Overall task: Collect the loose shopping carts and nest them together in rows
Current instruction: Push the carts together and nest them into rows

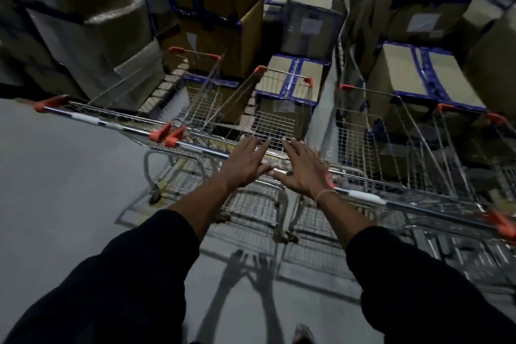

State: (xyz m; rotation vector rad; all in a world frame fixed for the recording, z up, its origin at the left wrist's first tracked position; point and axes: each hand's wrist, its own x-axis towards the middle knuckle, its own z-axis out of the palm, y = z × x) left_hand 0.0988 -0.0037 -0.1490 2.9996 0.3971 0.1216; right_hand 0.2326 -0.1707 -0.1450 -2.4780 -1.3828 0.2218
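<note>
Fingers [262,145] spread wide on both hands, straight and fanned, gripping nothing. The left hand [245,165] and right hand [304,170] hover side by side at the centre of the frame, palms down over the middle cart's handle bar [212,149]. Whether the palms actually touch the bar cannot be told; the thumbs seem to lie right at it. It reads as a flat-handed push or a reach, the sort of placement that lets a person shove a cart forward squarely.

Outward now: that middle cart [279,120] points its wire basket toward the top of the frame, nosing up against blue-taped cardboard boxes [296,70]. Just to its left sits another cart [92,117], its orange-capped handle running toward the left edge; on the right a third cart [391,148] stands beside it, with further orange-tipped frames behind it that look already nested. So the carts line up abreast, handles near the person.

Black sleeves [134,274] fill the lower frame. Beneath them lies the grey floor [69,190], with two spread-hand shadows at bottom centre. Stacked boxes crowd the whole upper frame, so the row likely parks against them.
</note>
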